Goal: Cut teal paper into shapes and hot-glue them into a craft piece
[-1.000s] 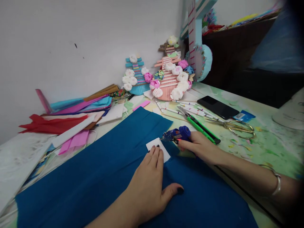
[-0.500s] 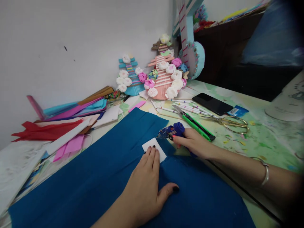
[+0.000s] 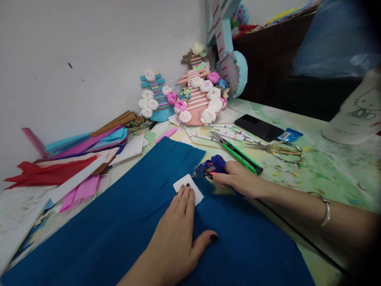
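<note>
A large sheet of dark blue paper [image 3: 98, 222] spreads over the table in front of me. On it lies a small white card piece [image 3: 195, 191], with the fingertips of my left hand [image 3: 175, 226] resting flat on top and the thumb spread out to the side. My right hand [image 3: 238, 176] is wrapped round a blue hot glue gun [image 3: 212, 166], whose nozzle points left, close to the card's upper right edge. Part of the glue gun's handle is hidden behind my fingers. Whether the nozzle touches the paper I cannot tell.
Beyond my right hand lie a green utility knife [image 3: 242, 157], gold scissors [image 3: 285, 151], a black phone [image 3: 258, 127] and several markers [image 3: 229, 135]. Coloured paper [image 3: 56, 171] is piled at left. Flower-decorated card instruments [image 3: 196, 103] lean by the wall; a white cup [image 3: 353, 113] stands at right.
The whole view has shifted slightly left as the camera turned right. Both hands, the glue gun and the white card keep nearly the same places relative to the blue paper.
</note>
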`<state>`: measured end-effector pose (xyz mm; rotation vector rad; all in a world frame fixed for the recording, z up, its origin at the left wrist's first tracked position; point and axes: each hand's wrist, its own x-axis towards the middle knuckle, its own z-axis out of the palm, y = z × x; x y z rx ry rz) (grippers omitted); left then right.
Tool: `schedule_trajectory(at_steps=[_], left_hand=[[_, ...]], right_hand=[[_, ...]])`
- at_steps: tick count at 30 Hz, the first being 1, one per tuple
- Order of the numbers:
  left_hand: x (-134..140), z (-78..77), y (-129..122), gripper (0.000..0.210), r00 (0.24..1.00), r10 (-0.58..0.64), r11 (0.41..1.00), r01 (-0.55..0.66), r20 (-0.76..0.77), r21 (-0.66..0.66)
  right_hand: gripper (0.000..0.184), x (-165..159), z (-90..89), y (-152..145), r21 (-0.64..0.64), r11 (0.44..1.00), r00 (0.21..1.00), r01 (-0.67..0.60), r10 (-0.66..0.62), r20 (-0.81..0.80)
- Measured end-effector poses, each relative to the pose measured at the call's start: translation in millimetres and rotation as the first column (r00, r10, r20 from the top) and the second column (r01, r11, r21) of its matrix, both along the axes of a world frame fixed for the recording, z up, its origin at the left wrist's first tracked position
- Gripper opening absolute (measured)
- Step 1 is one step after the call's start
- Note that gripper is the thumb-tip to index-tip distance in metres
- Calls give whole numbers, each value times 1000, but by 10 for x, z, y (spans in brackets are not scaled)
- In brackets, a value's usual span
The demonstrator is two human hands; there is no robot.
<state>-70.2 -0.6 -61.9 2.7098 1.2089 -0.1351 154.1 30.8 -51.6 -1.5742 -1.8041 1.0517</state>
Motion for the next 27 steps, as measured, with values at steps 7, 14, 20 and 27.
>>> schedule_trajectory(at_steps=[7,14,20,27], left_hand=[[-7,-2,-14,91,1000,3,1000,-3,-13,1],[-6,-21,-8,91,1000,2,1000,-2,7,13],[-8,2,-20,90,1000,8,1000,-8,-14,8],[-4,1,-17,90,1000,1,1000,0,-8,18]], right_hand=[[36,33,56,-48,-56,998,1000,4,-3,15],[40,84,24,-51,-103,995,1000,-11,13,22],[38,134,62,-90,-159,987,999,-36,31,-34],[35,197,124,-111,-175,981,996,-80,74,-41]])
